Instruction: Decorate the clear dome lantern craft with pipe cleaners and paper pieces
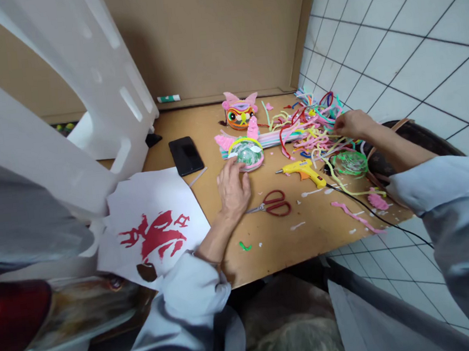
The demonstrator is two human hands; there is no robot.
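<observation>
My left hand (234, 189) rests at the near left edge of a round green and white craft piece (248, 153) with a yellow rim and pink ears, its fingers apart and touching the piece. My right hand (352, 124) is at the right end of a tangled pile of colourful fuzzy stems (313, 125); its fingertips are bent down among them, and what they hold, if anything, is too small to tell. Behind the round piece stands a finished-looking animal head (241, 113) with pink ears and round eyes. A bundle of straight pale stems (278, 138) lies beside it.
A yellow glue gun (304, 171) with a black cord and red-handled scissors (277, 203) lie nearer me. A green round piece (349, 163) sits right, a black phone (186, 155) and red-painted paper (155, 223) left. Cardboard (215, 38) stands behind; a tiled wall (403, 29) borders the right.
</observation>
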